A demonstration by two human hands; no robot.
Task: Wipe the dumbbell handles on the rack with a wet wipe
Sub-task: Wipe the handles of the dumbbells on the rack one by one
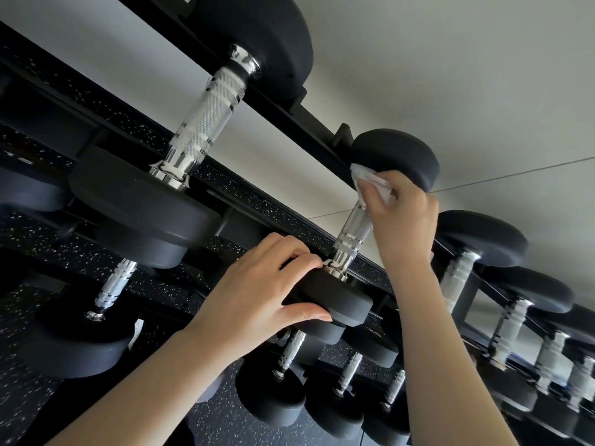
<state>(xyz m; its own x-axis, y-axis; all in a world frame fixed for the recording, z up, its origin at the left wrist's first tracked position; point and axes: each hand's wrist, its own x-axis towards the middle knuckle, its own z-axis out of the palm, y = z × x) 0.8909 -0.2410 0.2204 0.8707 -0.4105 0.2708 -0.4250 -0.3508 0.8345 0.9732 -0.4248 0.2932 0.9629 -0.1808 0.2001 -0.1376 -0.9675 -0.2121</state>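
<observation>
We see the small dumbbell [352,239] lying across the upper rails of the black rack [299,117], its metal handle [353,228] running between a near head [341,300] and a far head [397,156], both black and round. The left hand [257,284] grips the near head, with the fingers curled over its upper face beside the shiny collar and the thumb laid along its lower edge. The right hand [404,220] is wrapped round the upper part of the handle, just under the far head, and pinches a crumpled white wet wipe [370,180] against the metal; we can see the thumb pressing on the wipe, while the other fingers are hidden behind the handle. To the left on the same rails sits a bigger dumbbell [206,123] with a knurled silver grip. More dumbbells [346,376] fill the lower shelf and run away to the right. Behind the rack we see a pale wall [467,75], and below it a dark speckled floor [225,416].
</observation>
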